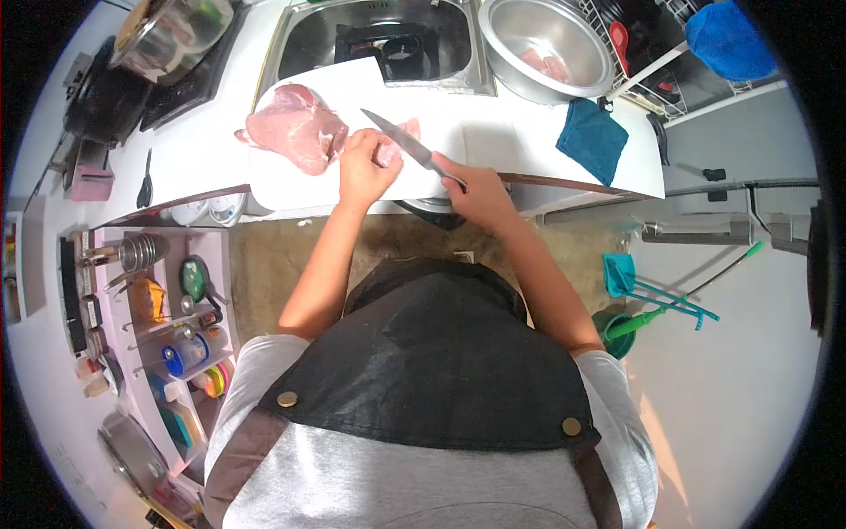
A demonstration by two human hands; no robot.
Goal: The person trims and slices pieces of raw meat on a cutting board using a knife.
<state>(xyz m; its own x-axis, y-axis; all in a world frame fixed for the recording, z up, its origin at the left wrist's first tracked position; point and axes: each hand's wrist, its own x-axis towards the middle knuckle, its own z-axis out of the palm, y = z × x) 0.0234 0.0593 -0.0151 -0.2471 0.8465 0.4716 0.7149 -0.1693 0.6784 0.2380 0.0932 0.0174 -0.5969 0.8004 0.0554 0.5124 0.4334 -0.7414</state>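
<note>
My right hand [480, 194] is wrapped round the handle of a knife [407, 143], whose blade points up and to the left over the white cutting board [282, 189]. My left hand [367, 165] has its fingers curled on a small piece of raw meat [386, 154], just left of the blade. More pale meat [409, 129] shows behind the blade. A large piece of raw meat [295, 130] lies on the board to the left of my left hand.
Behind the board is a steel sink [304, 44]. A metal bowl [548, 44] with meat pieces stands at its right, near a blue cloth [592, 141] and a dish rack [652, 84]. Black scissors [146, 181] lie at the left.
</note>
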